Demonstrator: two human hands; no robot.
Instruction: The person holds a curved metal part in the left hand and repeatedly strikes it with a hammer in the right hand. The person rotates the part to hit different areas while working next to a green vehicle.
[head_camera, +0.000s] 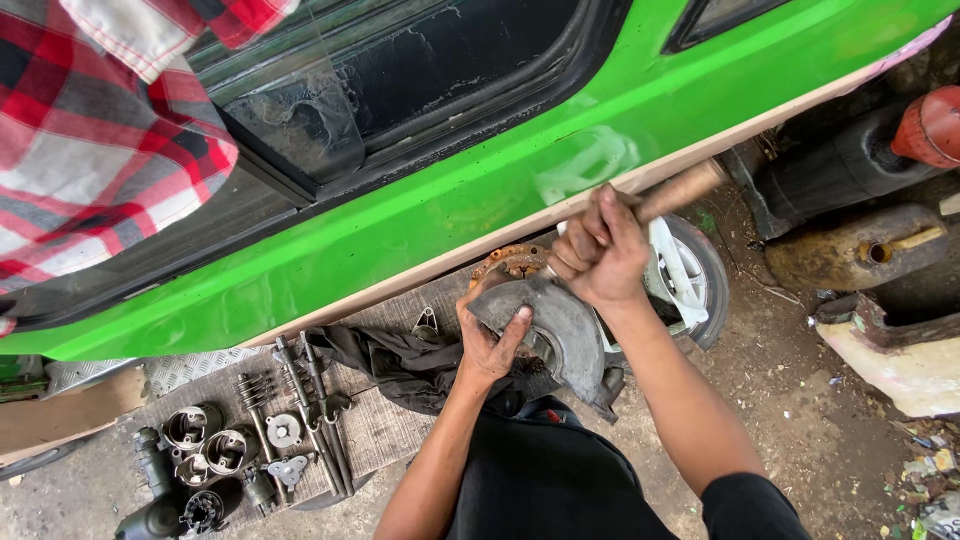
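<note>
My left hand (492, 340) grips the edge of a grey curved metal cover (560, 330) at a wheel hub under a bright green vehicle body (440, 200). My right hand (600, 250) is shut on a tool with a wooden handle (680, 190) that points up to the right. A rusty brown disc (510, 262) shows just behind the cover. The tool's working end is hidden by my right hand.
A mat (380, 430) at lower left holds springs, rods and several round metal parts (215, 450). A dark rag (400, 360) lies beside them. A small wheel (690, 275) stands behind my right hand. Dirty containers (860, 250) sit at right. Someone's red plaid sleeve (90, 130) hangs at upper left.
</note>
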